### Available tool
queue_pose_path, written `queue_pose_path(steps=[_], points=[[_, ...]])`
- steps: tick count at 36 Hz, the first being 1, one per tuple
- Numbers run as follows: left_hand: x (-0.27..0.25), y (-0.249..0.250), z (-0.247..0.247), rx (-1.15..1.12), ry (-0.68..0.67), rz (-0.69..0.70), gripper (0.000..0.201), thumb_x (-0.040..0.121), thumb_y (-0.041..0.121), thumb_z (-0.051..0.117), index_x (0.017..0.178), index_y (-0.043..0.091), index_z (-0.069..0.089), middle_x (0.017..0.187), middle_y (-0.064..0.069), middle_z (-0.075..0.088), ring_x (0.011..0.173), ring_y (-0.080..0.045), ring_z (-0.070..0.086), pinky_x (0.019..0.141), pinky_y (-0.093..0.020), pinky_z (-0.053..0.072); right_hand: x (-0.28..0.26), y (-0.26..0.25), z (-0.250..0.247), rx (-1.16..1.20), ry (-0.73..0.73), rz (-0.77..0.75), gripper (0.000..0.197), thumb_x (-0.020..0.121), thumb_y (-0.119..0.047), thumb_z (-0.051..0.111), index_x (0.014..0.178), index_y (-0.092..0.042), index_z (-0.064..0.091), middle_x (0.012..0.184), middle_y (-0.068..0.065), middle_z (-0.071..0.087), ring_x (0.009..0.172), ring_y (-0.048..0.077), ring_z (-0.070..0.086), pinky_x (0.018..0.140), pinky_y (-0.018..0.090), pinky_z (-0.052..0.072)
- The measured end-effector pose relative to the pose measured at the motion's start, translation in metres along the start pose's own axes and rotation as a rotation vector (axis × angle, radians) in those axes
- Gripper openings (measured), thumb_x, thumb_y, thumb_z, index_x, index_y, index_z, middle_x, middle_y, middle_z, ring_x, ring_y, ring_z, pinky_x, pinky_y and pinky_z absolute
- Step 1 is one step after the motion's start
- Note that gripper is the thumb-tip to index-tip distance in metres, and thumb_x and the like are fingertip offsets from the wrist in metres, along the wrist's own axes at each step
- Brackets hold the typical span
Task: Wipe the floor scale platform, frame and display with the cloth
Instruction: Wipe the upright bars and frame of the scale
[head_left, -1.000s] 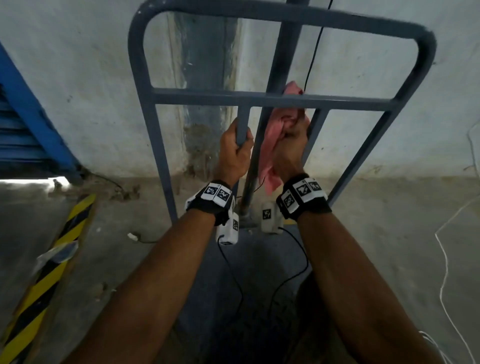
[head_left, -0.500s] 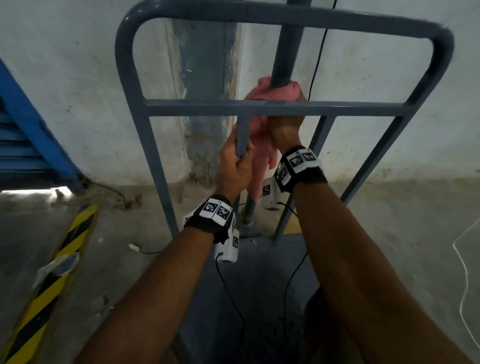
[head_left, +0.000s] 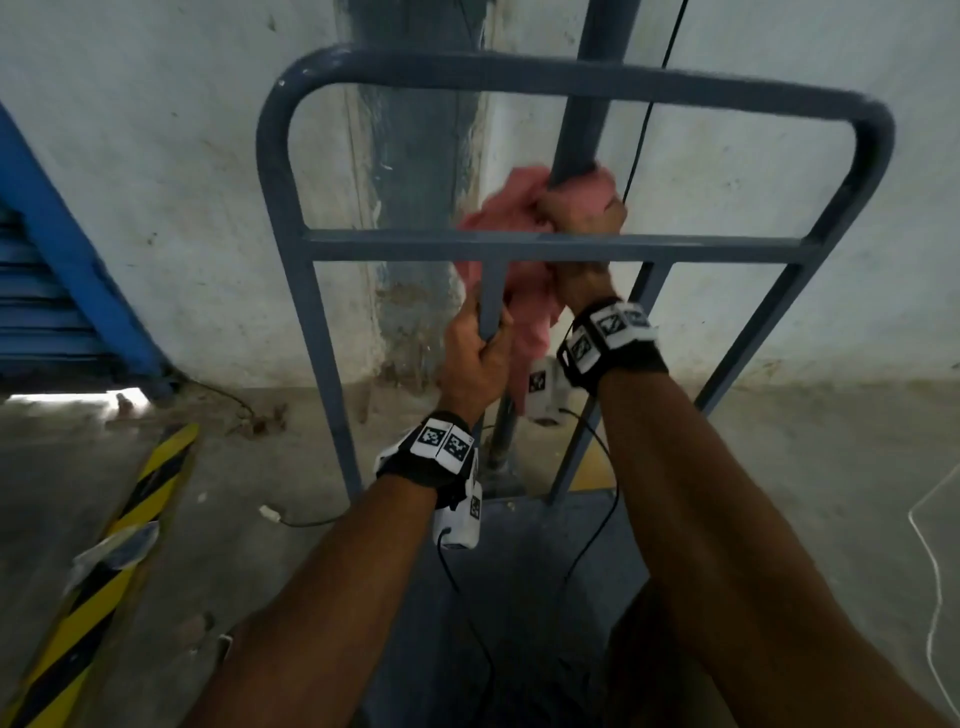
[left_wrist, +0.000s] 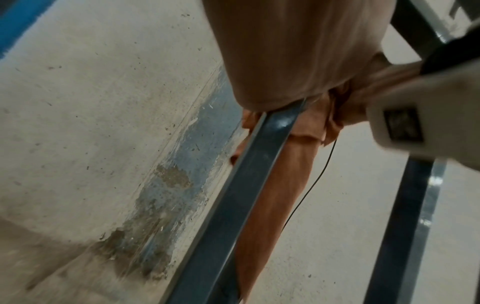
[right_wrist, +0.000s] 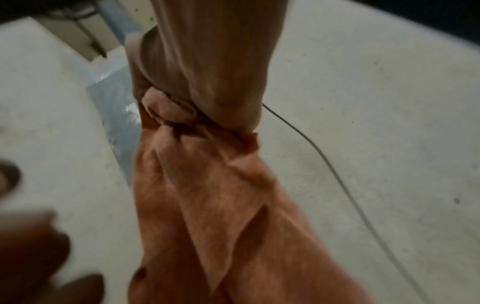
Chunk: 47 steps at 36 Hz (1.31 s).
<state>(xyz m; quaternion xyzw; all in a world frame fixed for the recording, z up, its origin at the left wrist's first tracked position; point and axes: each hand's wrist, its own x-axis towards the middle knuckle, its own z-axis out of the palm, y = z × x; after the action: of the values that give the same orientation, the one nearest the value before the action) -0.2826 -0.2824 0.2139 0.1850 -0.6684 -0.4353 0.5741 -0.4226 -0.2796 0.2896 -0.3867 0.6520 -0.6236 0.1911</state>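
Forearms reach up from the scale platform (head_left: 519, 597). Left hand (head_left: 475, 364), fingers curled, grips a short frame (head_left: 571, 244) upright; beyond the crossbar, right hand (head_left: 584, 218) squeezes the pink cloth (head_left: 506, 218) around the central pole (head_left: 587, 104).

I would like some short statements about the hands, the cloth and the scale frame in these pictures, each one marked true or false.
1. The right hand grips the pink cloth around the upright pole. True.
2. The left hand holds the cloth. False: it grips a short vertical bar of the frame, below the crossbar.
3. The cloth lies on the scale platform. False: it is up at the pole, with one end hanging down.
4. The right hand is higher on the frame than the left hand. True.
5. A black and yellow striped strip lies on the floor at the person's left. True.
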Motion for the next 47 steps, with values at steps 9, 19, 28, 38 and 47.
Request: queue_pose_path(steps=[9,19,28,38,47], points=[[-0.001,0.007,0.001,0.002,0.023,-0.013,0.031,0.094,-0.003,0.054,0.091,0.028,0.053,0.065,-0.024,0.050,0.054,-0.041,0.049,0.048,-0.050,0.046,0.003,0.013,-0.022,0.114,-0.021,0.188,0.039,0.104,0.000,0.040,0.076,-0.023,0.054,0.043,-0.018,0.058,0.043,-0.005,0.056,0.047,0.011,0.046],[0.000,-0.014,0.004,-0.026,0.012,-0.006,0.014,0.092,-0.003,0.054,0.103,-0.012,0.055,0.067,0.010,0.044,0.055,-0.002,0.042,0.053,-0.018,0.038,0.008,0.021,-0.010,0.368,-0.105,0.208,0.027,0.104,-0.008,0.039,0.084,-0.016,0.056,0.052,-0.011,0.066,0.049,0.001,0.063,0.051,0.017,0.053],[-0.001,-0.006,0.006,-0.016,0.023,0.020,0.018,0.093,-0.009,0.053,0.096,0.009,0.055,0.071,0.013,0.050,0.061,0.003,0.053,0.061,-0.010,0.042,-0.037,0.065,0.015,0.177,0.169,0.053,0.023,0.070,0.008,0.060,0.088,-0.008,0.058,0.080,0.006,0.064,0.066,0.013,0.065,0.063,0.036,0.058],[-0.009,0.008,0.003,0.047,0.032,-0.034,0.010,0.095,0.001,0.055,0.096,0.010,0.055,0.066,-0.009,0.050,0.057,-0.014,0.047,0.054,-0.030,0.044,-0.082,0.063,0.039,0.023,0.392,-0.014,0.037,0.085,-0.034,0.077,0.109,-0.024,0.051,0.092,-0.012,0.064,0.078,-0.009,0.062,0.066,0.017,0.050],[-0.008,0.013,0.000,0.014,0.002,0.006,0.017,0.092,-0.001,0.052,0.092,0.016,0.050,0.066,0.012,0.043,0.058,-0.001,0.041,0.056,-0.027,0.038,-0.039,-0.011,0.014,-0.008,0.116,0.033,0.021,0.101,-0.031,0.054,0.084,-0.032,0.042,0.084,-0.011,0.048,0.089,0.011,0.058,0.092,0.028,0.053]])
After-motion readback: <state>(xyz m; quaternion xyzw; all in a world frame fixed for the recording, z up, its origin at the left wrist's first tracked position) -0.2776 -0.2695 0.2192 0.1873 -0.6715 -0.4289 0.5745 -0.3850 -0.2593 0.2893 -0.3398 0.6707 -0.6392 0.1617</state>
